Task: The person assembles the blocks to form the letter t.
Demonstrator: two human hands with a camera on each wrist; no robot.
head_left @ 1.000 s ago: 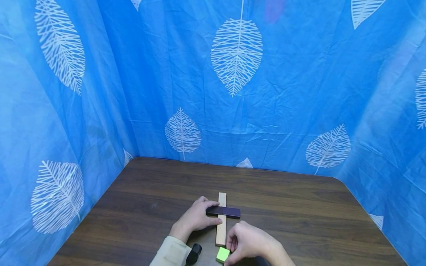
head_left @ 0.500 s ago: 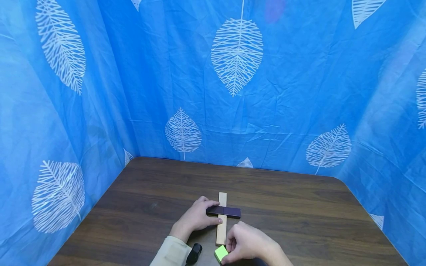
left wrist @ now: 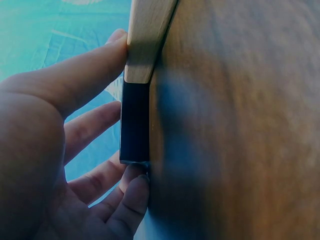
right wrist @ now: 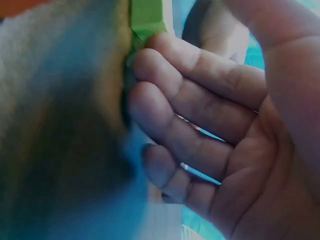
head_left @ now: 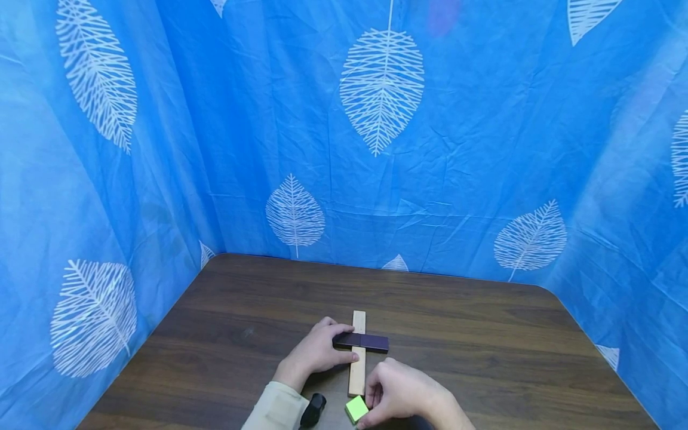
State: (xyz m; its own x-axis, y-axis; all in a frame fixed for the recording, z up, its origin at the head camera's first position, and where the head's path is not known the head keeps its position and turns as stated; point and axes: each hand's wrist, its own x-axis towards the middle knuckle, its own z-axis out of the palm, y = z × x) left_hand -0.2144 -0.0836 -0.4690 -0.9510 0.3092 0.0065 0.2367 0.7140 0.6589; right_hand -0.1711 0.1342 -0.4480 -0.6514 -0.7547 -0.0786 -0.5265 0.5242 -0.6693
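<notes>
Two light wooden blocks, a far one [head_left: 359,321] and a near one [head_left: 357,377], lie in line on the table. Between them, two dark purple blocks, a left one [head_left: 345,341] and a right one [head_left: 374,343], extend crosswise. My left hand [head_left: 317,349] rests on this cross from the left. In the left wrist view its thumb touches a wooden block [left wrist: 145,45], with the other fingers at a dark block [left wrist: 135,122]. My right hand [head_left: 403,391] pinches a lime-green block [head_left: 356,409] just below the near wooden block; the right wrist view shows fingertips against the green block [right wrist: 148,17].
The dark wood-grain table [head_left: 484,334] reaches back to a blue curtain [head_left: 457,149] with white leaf prints, which encloses it at the back and sides. A black device [head_left: 313,411] sits on the left wrist. Something orange [right wrist: 17,6] edges into the right wrist view.
The green block has shifted slightly left and turned, with the right hand's thumb following it. The left hand and the cross of blocks look unchanged.
</notes>
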